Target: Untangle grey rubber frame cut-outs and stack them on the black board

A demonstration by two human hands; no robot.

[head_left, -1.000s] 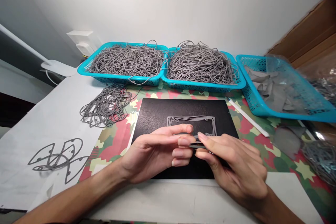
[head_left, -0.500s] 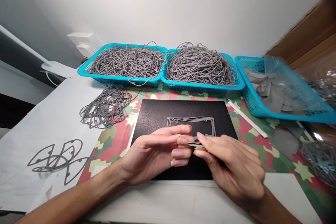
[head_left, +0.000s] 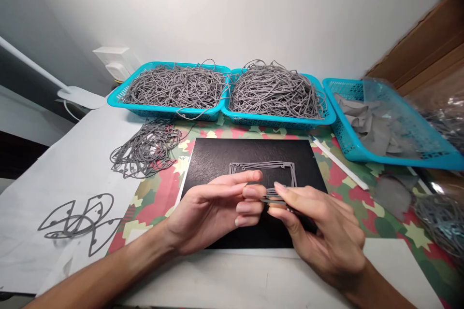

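My left hand is raised over the black board, its fingers curled and its fingertips close together. Whatever may be between them is too small to make out. My right hand pinches slim, dark-grey tweezers between thumb and fingers. Their narrow end points left and meets the left fingertips. Behind the hands, a stack of thin grey rectangular gaskets lies on the board, its lower part mostly hidden by my fingers.
Two blue baskets heaped with grey gaskets stand at the back. A third blue basket at right holds grey scraps. A gasket pile and loose curved gaskets lie left. A white strip lies right of the board.
The tweezers have turned slightly between my right fingers, and more of their length shows. Both hands stay almost in place over the board.
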